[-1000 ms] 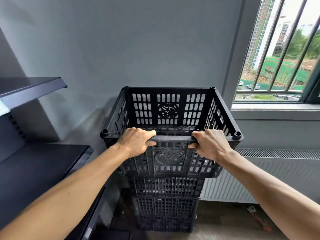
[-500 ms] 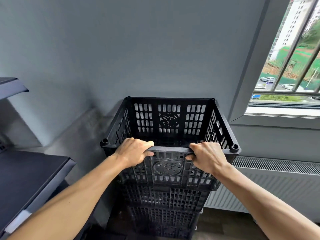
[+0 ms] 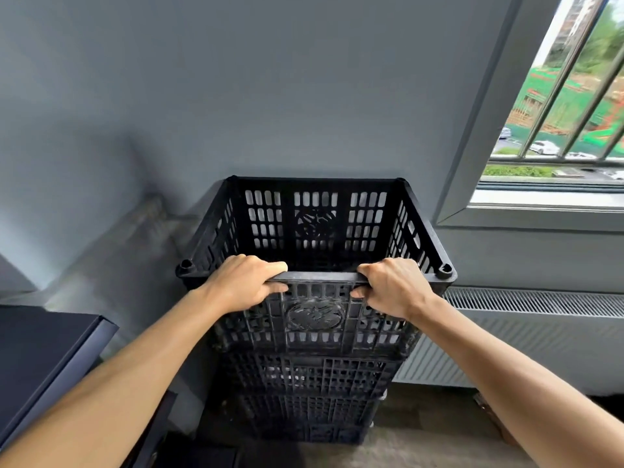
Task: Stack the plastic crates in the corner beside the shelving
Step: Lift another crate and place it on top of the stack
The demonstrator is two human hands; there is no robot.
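Head view had the dark shelving (image 3: 50, 359) at my left, which is why I kept the stack tight to the grey wall (image 3: 304, 96) beside it. My left hand (image 3: 241, 285) and right hand (image 3: 393, 287) both clenched the near rim of the top crate (image 3: 315, 231), steadying it squarely over the lower crates (image 3: 304, 393), clear of the radiator (image 3: 526, 336) at right.

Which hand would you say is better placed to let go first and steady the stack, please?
Probably the left hand. Both grip the top crate's near rim; the left sits nearer the shelving side, while the right hand can keep holding.
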